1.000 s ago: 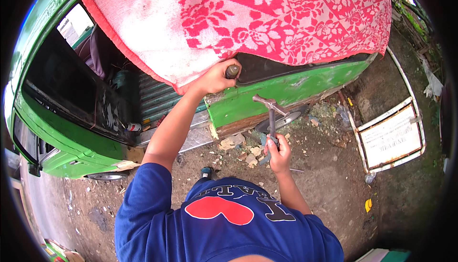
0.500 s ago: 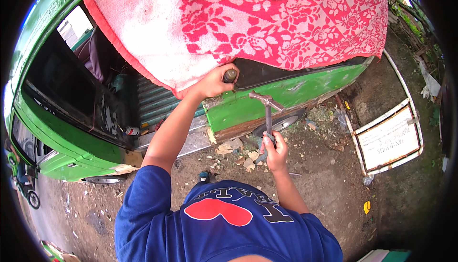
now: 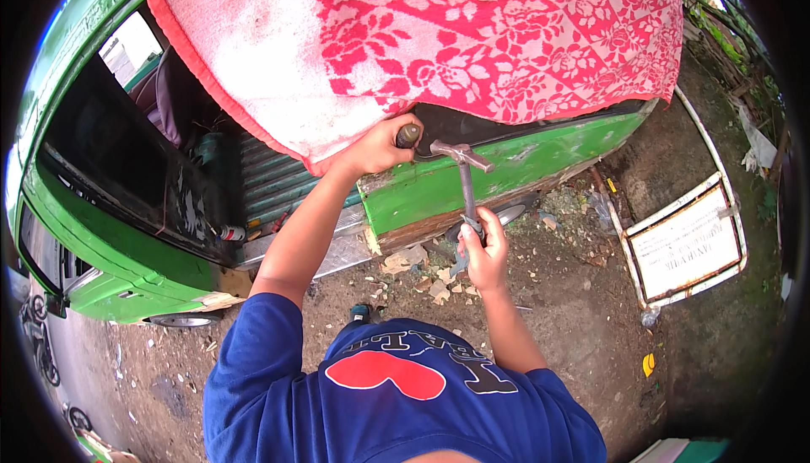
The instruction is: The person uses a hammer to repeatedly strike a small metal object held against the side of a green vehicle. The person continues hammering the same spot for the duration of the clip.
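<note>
My left hand (image 3: pixel 377 148) is wrapped round a dark, stubby tool handle (image 3: pixel 408 135), whose rounded end points up at me. The rest of that tool is hidden below the fist, so its kind does not show. This hand rests at the upper edge of the green body panel (image 3: pixel 523 170), by the panel's left corner. In my right hand (image 3: pixel 487 259) is a metal hammer (image 3: pixel 467 185), gripped low on its shaft. The hammer's head is just right of the tool handle, with a small gap between them, above the panel.
A red and white floral blanket (image 3: pixel 472 33) drapes over the vehicle above my hands. On the left, the green vehicle's opening shows a ribbed floor (image 3: pixel 278 172). A rusty white metal frame (image 3: pixel 688 252) stands at right. Rubble (image 3: pixel 439 286) litters the ground; motorcycles (image 3: pixel 42 336) are at far left.
My right hand has swung the hammer up and left, bringing its head nearer the tool handle. My left hand has stayed in place. At far left, different motorcycles show on the road.
</note>
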